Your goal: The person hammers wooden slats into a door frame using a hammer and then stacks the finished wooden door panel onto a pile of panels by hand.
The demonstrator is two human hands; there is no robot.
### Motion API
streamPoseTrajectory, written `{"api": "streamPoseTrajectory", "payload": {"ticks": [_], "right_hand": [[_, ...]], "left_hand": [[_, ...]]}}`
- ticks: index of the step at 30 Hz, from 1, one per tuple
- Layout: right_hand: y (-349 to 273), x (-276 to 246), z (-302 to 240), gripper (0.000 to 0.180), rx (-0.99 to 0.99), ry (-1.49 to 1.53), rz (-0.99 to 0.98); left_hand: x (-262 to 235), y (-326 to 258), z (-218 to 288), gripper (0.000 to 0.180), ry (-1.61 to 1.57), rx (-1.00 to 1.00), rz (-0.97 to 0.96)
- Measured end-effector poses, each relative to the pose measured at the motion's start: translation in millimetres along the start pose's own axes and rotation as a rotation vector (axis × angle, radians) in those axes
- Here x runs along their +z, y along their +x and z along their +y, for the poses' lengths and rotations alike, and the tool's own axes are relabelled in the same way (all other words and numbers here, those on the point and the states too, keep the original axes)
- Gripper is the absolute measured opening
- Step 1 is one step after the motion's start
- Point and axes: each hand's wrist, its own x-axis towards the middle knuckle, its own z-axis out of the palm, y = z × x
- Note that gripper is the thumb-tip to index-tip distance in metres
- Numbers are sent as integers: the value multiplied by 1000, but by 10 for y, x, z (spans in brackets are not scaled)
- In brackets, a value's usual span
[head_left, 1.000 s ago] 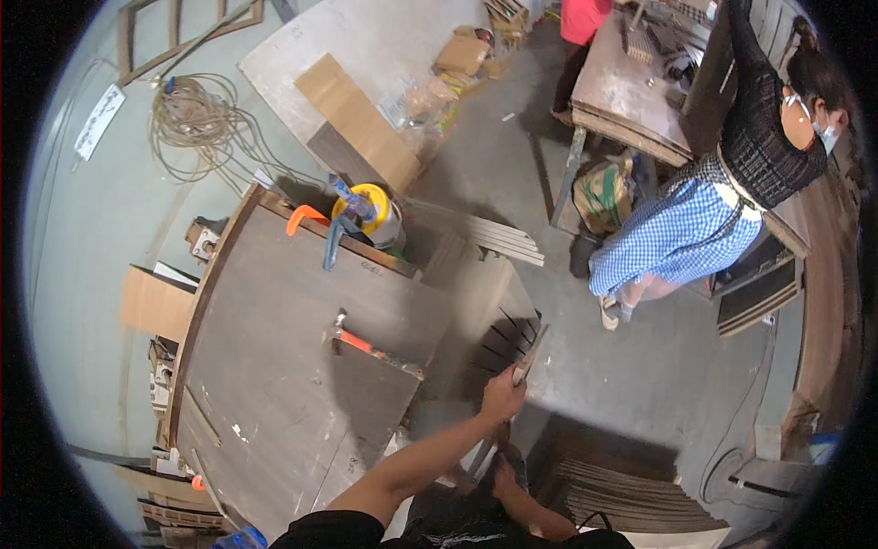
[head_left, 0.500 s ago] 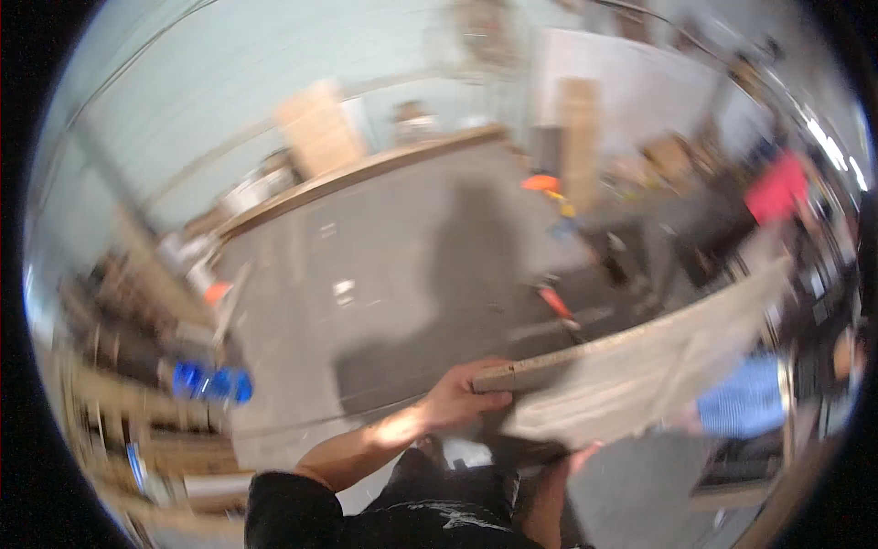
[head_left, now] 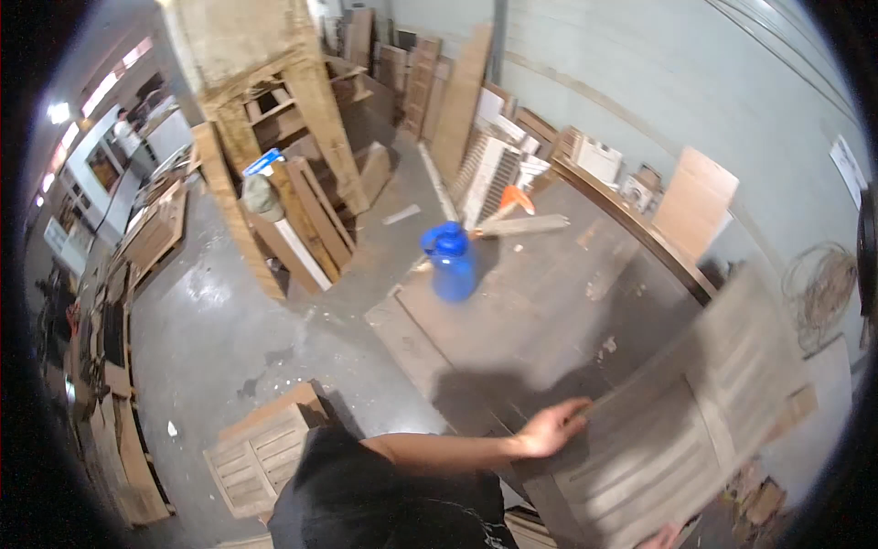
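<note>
The left hand (head_left: 549, 430) pinches the panel (head_left: 677, 421), seemingly for carrying; the right hand (head_left: 662, 537), grip unclear, should next steady it

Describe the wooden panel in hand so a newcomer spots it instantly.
Find the grey worktable bearing a blue jug. At the picture's lower right, a slatted wooden panel hides part of it. Unlike the similar panel at lower left, this one is gripped by the left hand, the right hand at its lower edge.
</note>
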Motion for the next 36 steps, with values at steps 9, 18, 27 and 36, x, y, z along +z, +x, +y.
{"api": "streamPoseTrajectory", "payload": {"ticks": [9,18,27,36], "right_hand": [[991,1400,1316,40,386,225,-255],[1543,2176,1352,53,268,-87,-391],[1293,2805,1076,54,14,-422,-217],[1076,2687,1264,44,-64,-425,-295]], "left_hand": [[-296,425,-721,42,-239,-261,100],[-311,1007,-1008,50,173,-443,202],[-195,1014,-1064,61,904,-144,121],[-314,853,-1208,53,937,0,191]]}}
